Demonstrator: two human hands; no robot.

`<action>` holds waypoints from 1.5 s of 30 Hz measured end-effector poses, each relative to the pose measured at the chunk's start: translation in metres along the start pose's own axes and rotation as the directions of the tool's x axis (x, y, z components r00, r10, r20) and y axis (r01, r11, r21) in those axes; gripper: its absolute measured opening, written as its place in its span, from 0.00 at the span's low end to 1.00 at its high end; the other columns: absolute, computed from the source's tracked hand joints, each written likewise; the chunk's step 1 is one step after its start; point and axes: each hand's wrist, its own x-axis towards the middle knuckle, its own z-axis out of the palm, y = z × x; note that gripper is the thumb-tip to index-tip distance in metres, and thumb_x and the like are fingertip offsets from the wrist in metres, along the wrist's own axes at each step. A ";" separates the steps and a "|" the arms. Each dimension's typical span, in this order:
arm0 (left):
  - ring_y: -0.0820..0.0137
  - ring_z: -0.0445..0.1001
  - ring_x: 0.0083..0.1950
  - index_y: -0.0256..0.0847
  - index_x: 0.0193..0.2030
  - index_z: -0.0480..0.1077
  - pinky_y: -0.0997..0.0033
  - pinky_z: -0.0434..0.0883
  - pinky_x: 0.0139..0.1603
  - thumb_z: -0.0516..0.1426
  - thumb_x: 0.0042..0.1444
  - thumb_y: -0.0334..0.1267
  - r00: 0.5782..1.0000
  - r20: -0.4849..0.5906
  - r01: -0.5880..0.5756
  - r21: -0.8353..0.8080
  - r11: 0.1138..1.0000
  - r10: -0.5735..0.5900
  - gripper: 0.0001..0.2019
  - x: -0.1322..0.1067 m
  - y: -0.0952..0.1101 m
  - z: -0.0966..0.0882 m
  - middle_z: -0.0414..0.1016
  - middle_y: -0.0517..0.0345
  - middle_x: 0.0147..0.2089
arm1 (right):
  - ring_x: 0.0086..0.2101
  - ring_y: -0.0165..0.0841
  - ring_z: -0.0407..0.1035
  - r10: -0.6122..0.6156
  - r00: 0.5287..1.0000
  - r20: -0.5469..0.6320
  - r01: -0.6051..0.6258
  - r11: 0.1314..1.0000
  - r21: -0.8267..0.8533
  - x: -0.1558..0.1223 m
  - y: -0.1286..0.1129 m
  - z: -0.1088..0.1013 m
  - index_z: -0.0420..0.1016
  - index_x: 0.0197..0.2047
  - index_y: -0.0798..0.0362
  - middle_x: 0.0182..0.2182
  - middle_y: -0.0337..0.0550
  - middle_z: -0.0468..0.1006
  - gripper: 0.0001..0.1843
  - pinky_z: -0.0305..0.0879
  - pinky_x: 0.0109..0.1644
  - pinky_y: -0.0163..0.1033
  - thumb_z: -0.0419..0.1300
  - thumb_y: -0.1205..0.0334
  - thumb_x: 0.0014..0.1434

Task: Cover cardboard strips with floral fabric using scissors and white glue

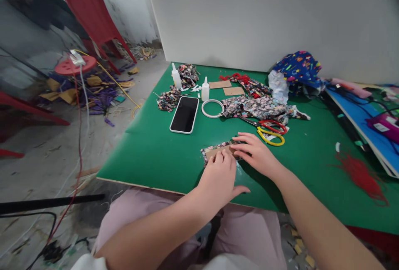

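Observation:
A strip of brown cardboard (218, 150) lies on a small piece of floral fabric (204, 153) near the table's front edge. My left hand (220, 174) rests on it, fingertips pressing the cardboard and thumb stretched out to the right. At the strip's right end, the spread fingers of my right hand (254, 153) touch the cardboard and fabric; that thumb is hidden. Just beyond my right hand lie scissors (271, 133) with one red and one yellow handle. Farther back are a white ring (213, 109) and a larger crumpled floral cloth (258, 108).
On the green table (140, 158) are a phone (185, 115), two white squeeze bottles (205, 90) (176, 77), cardboard pieces (233, 91), floral scraps (169, 98) and red thread (363, 174). A blue folder (368, 124) lies right. Behind left, a person sits on a red chair (93, 12).

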 end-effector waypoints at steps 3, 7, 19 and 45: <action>0.51 0.63 0.52 0.25 0.55 0.59 0.59 0.65 0.49 0.52 0.41 0.65 0.999 0.031 0.012 -0.002 1.000 -0.011 0.45 0.003 0.002 -0.002 0.63 0.33 0.54 | 0.51 0.38 0.61 0.091 0.995 -0.035 -0.090 0.995 0.033 0.008 -0.005 -0.013 0.71 0.46 0.48 0.46 0.44 0.72 0.14 0.60 0.54 0.49 0.53 0.58 0.57; 0.50 0.64 0.52 0.23 0.54 0.61 0.58 0.66 0.48 0.51 0.41 0.66 0.996 0.088 0.024 0.008 1.000 -0.025 0.45 0.007 0.006 -0.004 0.64 0.31 0.53 | 0.47 0.38 0.65 0.172 0.985 0.008 -0.172 0.978 0.115 0.043 -0.014 -0.025 0.65 0.48 0.49 0.46 0.45 0.71 0.20 0.63 0.50 0.46 0.57 0.54 0.53; 0.50 0.66 0.46 0.22 0.53 0.62 0.59 0.70 0.36 0.51 0.41 0.66 0.980 0.180 0.079 0.028 0.997 -0.082 0.46 0.018 0.015 -0.010 0.65 0.29 0.50 | 0.46 0.42 0.65 0.405 0.898 -0.175 -0.366 0.905 0.218 0.225 0.039 0.034 0.64 0.45 0.59 0.45 0.55 0.71 0.29 0.61 0.49 0.46 0.63 0.53 0.42; 0.55 0.67 0.41 0.24 0.45 0.68 0.63 0.67 0.37 0.55 0.43 0.61 0.997 0.071 0.033 0.083 0.996 -0.039 0.36 0.015 0.010 -0.012 0.70 0.35 0.41 | 0.23 0.30 0.67 0.361 0.914 -0.186 -0.361 0.932 0.035 0.041 -0.016 -0.011 0.63 0.37 0.49 0.24 0.35 0.73 0.17 0.59 0.25 0.33 0.56 0.47 0.49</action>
